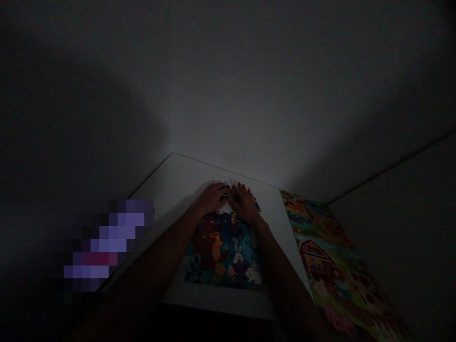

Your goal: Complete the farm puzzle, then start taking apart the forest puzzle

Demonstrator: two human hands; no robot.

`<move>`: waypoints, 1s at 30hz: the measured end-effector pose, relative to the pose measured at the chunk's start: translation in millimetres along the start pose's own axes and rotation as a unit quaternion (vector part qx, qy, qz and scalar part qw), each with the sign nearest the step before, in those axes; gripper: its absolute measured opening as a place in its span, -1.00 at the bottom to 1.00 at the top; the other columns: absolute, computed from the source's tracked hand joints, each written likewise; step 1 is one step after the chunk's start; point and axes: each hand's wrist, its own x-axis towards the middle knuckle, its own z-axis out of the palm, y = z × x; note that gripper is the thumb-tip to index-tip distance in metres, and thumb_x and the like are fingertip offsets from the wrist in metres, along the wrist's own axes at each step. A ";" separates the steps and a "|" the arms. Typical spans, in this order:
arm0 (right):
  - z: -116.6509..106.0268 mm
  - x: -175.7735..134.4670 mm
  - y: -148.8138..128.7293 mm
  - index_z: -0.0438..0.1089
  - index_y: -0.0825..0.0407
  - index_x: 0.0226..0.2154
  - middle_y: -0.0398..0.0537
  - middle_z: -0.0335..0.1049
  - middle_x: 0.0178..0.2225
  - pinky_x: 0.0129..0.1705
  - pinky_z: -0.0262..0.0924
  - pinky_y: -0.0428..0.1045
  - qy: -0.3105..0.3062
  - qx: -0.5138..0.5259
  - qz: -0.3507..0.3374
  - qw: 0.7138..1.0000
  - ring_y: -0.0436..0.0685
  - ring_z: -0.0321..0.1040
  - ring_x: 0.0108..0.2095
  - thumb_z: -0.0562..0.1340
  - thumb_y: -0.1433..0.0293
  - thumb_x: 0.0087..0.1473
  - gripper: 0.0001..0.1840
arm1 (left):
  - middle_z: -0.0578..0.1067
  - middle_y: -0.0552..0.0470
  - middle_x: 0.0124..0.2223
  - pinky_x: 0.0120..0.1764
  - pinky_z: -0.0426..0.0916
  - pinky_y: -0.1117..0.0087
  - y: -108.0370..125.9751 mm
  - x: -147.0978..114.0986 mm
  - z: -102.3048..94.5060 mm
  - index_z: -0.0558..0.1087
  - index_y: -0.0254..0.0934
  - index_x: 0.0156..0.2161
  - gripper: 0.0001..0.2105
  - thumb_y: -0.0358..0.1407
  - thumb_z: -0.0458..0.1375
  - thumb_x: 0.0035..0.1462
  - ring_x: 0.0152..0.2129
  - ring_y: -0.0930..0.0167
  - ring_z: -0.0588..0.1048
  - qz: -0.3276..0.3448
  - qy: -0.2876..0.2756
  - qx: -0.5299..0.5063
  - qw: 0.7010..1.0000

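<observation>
My left hand (211,197) lies flat at the top of a colourful picture of woodland animals (228,259), fingers stretched out. Close beside it my right hand (244,203) rests with its fingers spread. Under and between the fingertips shows a small dark blue printed part; whether it is a separate piece I cannot tell in the dim light. Just below the hands, a white gap cuts into the picture's upper edge. A fox-like animal and white rabbits show on the picture, which lies on a white surface (276,244).
To the right are brightly printed pictures, one with a red barn (317,256) and farm animals, another orange and green (313,213). Pale walls (228,95) meet the white surface at its far edge. A blurred-out purple patch (114,237) is at the left.
</observation>
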 end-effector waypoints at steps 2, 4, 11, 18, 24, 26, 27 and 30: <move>-7.1 -4.2 4.7 0.27 0.05 0.21 0.17 0.09 0.33 0.34 -0.16 0.30 0.050 0.044 0.000 0.998 0.32 -0.05 0.35 0.09 0.11 0.23 -0.40 | 0.34 -0.15 0.26 0.27 0.11 0.14 -1.9 -0.2 1.9 0.38 -0.20 0.19 -0.58 -0.33 0.11 0.22 0.22 0.24 0.28 0.002 0.002 0.006 1.000; -18.0 -12.9 9.8 0.40 0.04 0.08 0.17 0.31 0.19 0.25 0.07 0.24 0.084 0.089 0.016 0.992 0.30 0.20 0.23 0.09 0.14 0.22 -0.51 | 0.33 -0.15 0.26 0.27 0.11 0.15 -3.0 -0.4 2.8 0.39 -0.19 0.18 -0.58 -0.33 0.11 0.22 0.22 0.24 0.29 0.003 0.008 0.011 1.000; -53.2 -71.1 20.7 0.49 -0.01 -0.25 0.00 0.53 -0.24 -0.11 0.31 0.09 0.039 0.175 0.103 0.978 0.19 0.44 -0.20 0.15 0.21 0.11 -0.72 | 0.32 -0.17 0.25 0.24 0.17 0.14 3.3 0.0 -2.2 0.42 -0.20 0.15 -0.63 -0.30 0.08 0.25 0.20 0.20 0.29 0.001 0.018 0.011 1.000; -51.7 -90.8 16.3 0.48 0.04 -0.17 0.03 0.49 -0.18 -0.13 0.29 0.07 -0.030 0.190 0.124 0.973 0.17 0.42 -0.21 0.19 0.16 0.11 -0.65 | 0.35 -0.14 0.21 0.22 0.18 0.11 19.1 -4.1 -13.0 0.44 -0.20 0.11 -0.66 -0.32 0.07 0.26 0.16 0.22 0.32 0.035 0.042 0.017 0.998; -50.3 -88.5 18.8 0.48 0.01 -0.15 0.02 0.42 -0.15 -0.06 0.28 0.09 -0.043 0.200 0.096 0.974 0.18 0.38 -0.14 0.24 0.15 0.09 -0.65 | 0.51 -0.08 -0.09 0.02 0.35 0.27 42.9 -6.0 -24.9 0.53 -0.25 -0.12 -0.76 -0.32 0.01 0.28 -0.09 0.30 0.47 0.063 -0.026 0.012 0.998; -55.5 -90.3 18.7 0.47 0.01 -0.18 0.01 0.42 -0.17 -0.04 0.28 0.10 -0.064 0.220 0.102 0.968 0.18 0.38 -0.13 0.23 0.15 0.10 -0.67 | 0.52 -0.06 -0.12 -0.05 0.36 0.31 49.5 -7.2 -24.5 0.54 -0.25 -0.14 -0.76 -0.30 0.01 0.29 -0.14 0.32 0.49 0.074 -0.071 0.007 0.995; -58.9 -92.3 18.2 0.46 0.02 -0.19 0.00 0.42 -0.18 -0.04 0.28 0.10 -0.077 0.231 0.110 0.964 0.17 0.38 -0.14 0.22 0.15 0.10 -0.68 | 0.52 -0.06 -0.12 -0.07 0.36 0.33 51.9 -7.9 -23.6 0.54 -0.25 -0.13 -0.76 -0.28 0.02 0.29 -0.15 0.32 0.49 0.084 -0.088 0.003 0.993; -70.3 -104.9 14.2 0.43 0.04 -0.18 0.01 0.41 -0.19 -0.07 0.31 0.10 -0.108 0.240 0.140 0.955 0.17 0.39 -0.17 0.24 0.16 0.08 -0.67 | 0.51 -0.09 -0.09 -0.06 0.34 0.33 55.9 -10.1 -20.4 0.53 -0.27 -0.10 -0.75 -0.20 0.07 0.28 -0.11 0.30 0.48 0.112 -0.106 -0.003 0.988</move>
